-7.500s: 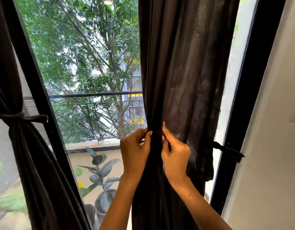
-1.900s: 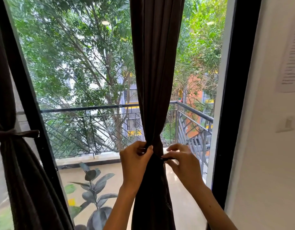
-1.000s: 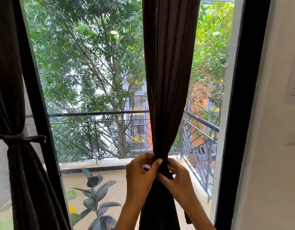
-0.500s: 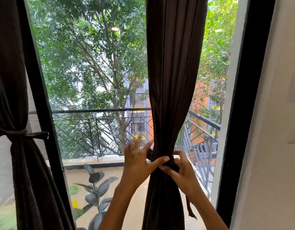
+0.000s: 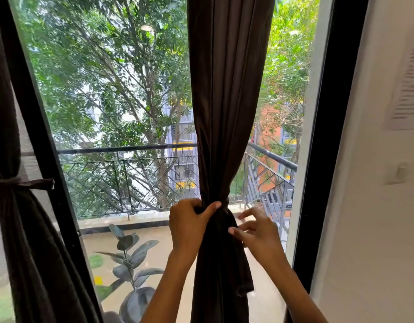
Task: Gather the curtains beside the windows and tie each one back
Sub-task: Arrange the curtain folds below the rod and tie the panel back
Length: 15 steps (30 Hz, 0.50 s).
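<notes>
Left curtain (image 5: 26,229) already tied. Middle curtain (image 5: 222,136) gathered; left hand (image 5: 187,226) grips waist, right hand (image 5: 257,234) fingers loose beside it. Knot unfinished, probably.

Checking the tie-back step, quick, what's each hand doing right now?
Left hand: grips the gathered brown curtain at its cinched waist.
Right hand: open, fingers spread beside the curtain, holding nothing.

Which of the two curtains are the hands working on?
The middle curtain, gripped by the left hand; the left-edge curtain hangs untouched, already tied.
</notes>
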Motion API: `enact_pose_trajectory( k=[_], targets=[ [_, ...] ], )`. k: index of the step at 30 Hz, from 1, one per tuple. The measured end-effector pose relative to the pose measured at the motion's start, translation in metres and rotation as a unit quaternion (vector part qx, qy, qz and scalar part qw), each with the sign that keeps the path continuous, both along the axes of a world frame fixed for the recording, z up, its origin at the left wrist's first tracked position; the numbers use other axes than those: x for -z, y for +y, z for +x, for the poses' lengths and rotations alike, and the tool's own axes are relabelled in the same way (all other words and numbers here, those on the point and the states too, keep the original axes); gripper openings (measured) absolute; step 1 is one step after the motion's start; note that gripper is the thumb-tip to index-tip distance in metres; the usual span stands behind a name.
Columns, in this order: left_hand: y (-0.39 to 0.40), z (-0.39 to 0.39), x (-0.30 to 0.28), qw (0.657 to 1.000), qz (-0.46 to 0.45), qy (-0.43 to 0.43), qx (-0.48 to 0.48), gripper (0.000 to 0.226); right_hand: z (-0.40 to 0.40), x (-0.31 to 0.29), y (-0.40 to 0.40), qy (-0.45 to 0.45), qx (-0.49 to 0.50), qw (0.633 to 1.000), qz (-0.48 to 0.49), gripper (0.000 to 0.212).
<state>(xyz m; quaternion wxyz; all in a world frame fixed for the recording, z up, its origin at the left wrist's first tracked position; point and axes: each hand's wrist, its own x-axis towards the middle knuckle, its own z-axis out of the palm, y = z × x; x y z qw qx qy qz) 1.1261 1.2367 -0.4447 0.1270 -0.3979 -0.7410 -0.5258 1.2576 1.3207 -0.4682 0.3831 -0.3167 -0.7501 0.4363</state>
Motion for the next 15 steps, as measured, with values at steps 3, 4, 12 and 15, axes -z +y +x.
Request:
enact_pose_trajectory(
  k=[3,4,12,15],
  targets=[
    [0.002,0.003,0.000,1.000,0.020,-0.016,0.008,0.059,-0.001,-0.018,-0.007,0.106,-0.057,0.987,-0.108,0.015],
    [0.002,0.005,0.000,0.999,0.026,-0.015,0.011,0.059,-0.002,-0.024,-0.009,0.154,-0.087,0.971,-0.163,0.011],
    [-0.011,0.006,0.008,0.989,0.070,-0.052,0.120,0.014,-0.012,-0.018,-0.021,0.284,-0.103,0.915,-0.267,0.028],
    [-0.018,0.012,0.002,0.976,0.075,-0.106,0.174,0.008,-0.020,-0.012,-0.029,0.299,-0.080,0.930,-0.199,0.036]
  ],
)
